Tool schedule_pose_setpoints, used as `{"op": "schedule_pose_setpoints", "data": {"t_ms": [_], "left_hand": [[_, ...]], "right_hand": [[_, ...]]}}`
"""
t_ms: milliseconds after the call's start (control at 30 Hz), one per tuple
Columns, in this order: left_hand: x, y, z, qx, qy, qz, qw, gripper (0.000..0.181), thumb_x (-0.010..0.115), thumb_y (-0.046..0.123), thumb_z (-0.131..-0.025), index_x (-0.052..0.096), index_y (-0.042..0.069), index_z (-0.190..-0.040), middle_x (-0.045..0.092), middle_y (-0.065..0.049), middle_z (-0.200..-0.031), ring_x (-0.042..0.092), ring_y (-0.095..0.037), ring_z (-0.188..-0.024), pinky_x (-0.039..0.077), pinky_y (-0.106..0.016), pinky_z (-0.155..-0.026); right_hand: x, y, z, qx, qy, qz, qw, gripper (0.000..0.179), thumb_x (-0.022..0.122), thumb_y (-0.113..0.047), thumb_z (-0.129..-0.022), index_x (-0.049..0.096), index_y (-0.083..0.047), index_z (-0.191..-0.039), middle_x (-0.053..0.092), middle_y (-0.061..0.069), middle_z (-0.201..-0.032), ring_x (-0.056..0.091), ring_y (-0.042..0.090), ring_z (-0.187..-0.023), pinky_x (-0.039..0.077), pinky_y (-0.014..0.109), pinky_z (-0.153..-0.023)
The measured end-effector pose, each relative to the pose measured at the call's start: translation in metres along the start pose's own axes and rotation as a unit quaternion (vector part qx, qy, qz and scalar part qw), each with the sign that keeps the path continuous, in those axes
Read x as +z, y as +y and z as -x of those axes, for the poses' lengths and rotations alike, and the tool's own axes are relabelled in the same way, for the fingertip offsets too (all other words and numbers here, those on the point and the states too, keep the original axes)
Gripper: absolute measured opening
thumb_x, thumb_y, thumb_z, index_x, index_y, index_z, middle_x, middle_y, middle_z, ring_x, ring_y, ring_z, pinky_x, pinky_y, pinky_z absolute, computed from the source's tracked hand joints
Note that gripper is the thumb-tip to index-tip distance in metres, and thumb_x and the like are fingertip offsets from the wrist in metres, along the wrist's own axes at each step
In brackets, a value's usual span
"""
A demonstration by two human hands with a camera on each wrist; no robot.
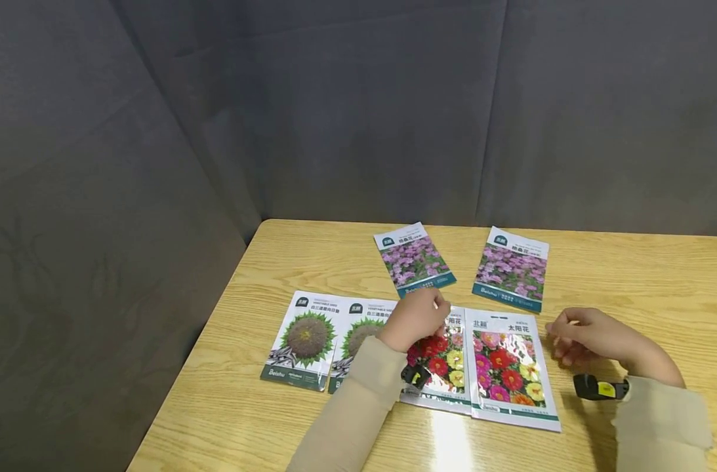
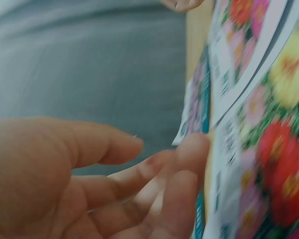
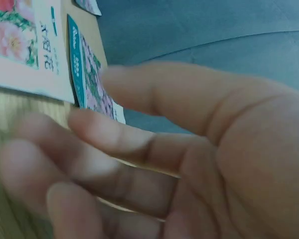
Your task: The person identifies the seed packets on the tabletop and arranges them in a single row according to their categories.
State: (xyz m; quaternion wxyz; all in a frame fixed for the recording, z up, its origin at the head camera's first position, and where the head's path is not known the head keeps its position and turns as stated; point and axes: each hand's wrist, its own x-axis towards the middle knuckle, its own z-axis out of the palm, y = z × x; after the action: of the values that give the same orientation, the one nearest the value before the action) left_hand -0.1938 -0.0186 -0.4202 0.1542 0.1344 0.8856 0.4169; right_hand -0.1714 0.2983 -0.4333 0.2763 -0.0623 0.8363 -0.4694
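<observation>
My left hand [image 1: 416, 318] is over the upper part of a seed packet with red and yellow flowers [image 1: 437, 367], and covers some of it. In the left wrist view, thumb and fingers [image 2: 179, 199] are loosely bent with a gap between them and hold nothing. A matching flower packet [image 1: 508, 373] lies directly to the right. Just past its right edge hovers my right hand [image 1: 600, 337], relaxed, with nothing in its fingers [image 3: 94, 127]. Two sunflower seed packets, the outer one [image 1: 305, 341] and the inner one [image 1: 358, 334], lie at the left; my left arm partly hides the inner one.
Behind the row, two purple-flower packets lie tilted, one at the left [image 1: 414, 257] and one at the right [image 1: 512, 269]. All rest on a light wooden table [image 1: 228, 406]. A dark grey curtain [image 1: 364, 118] hangs behind the table's back and left edges.
</observation>
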Motion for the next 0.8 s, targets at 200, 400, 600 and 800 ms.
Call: {"op": "schedule_pose_setpoints", "data": {"t_ms": [200, 400, 600, 800], "left_hand": [[-0.025, -0.013, -0.006, 0.008, 0.092, 0.04, 0.9949, 0.027, 0.049, 0.02, -0.107, 0.065, 0.002, -0.12, 0.07, -0.009, -0.095, 0.065, -0.022, -0.072, 0.048, -0.028, -0.059], [-0.038, -0.026, -0.015, 0.014, 0.164, 0.081, 0.983, 0.033, 0.055, 0.016, -0.103, 0.062, -0.004, -0.128, 0.063, -0.017, -0.118, 0.065, -0.029, -0.102, 0.055, -0.038, -0.084], [-0.039, -0.032, -0.019, -0.024, 0.186, 0.155, 0.9699, 0.052, 0.056, 0.021, -0.101, 0.048, -0.003, -0.145, 0.043, -0.03, -0.142, 0.055, -0.039, -0.118, 0.049, -0.053, -0.097], [-0.035, -0.038, -0.025, -0.077, 0.17, 0.291, 0.9384, 0.066, 0.053, 0.024, -0.101, 0.028, 0.003, -0.159, 0.022, -0.027, -0.159, 0.048, -0.036, -0.121, 0.04, -0.056, -0.104]], "right_hand": [[0.006, -0.009, -0.005, -0.035, 0.097, 0.04, 0.9939, 0.031, 0.047, -0.017, -0.109, 0.054, 0.012, -0.115, 0.065, 0.01, -0.089, 0.062, 0.017, -0.075, 0.056, 0.031, -0.065], [0.015, -0.023, -0.014, -0.069, 0.15, 0.042, 0.9853, 0.036, 0.049, -0.019, -0.108, 0.053, 0.015, -0.123, 0.064, 0.021, -0.103, 0.065, 0.016, -0.081, 0.059, 0.029, -0.068], [0.024, -0.044, -0.03, -0.08, 0.193, 0.043, 0.977, 0.04, 0.049, -0.023, -0.108, 0.054, 0.012, -0.126, 0.059, 0.03, -0.117, 0.065, 0.027, -0.094, 0.06, 0.029, -0.071], [0.033, -0.062, -0.058, -0.082, 0.212, 0.024, 0.9735, 0.04, 0.049, -0.021, -0.107, 0.054, 0.011, -0.13, 0.055, 0.03, -0.126, 0.064, 0.04, -0.104, 0.06, 0.032, -0.079]]}}
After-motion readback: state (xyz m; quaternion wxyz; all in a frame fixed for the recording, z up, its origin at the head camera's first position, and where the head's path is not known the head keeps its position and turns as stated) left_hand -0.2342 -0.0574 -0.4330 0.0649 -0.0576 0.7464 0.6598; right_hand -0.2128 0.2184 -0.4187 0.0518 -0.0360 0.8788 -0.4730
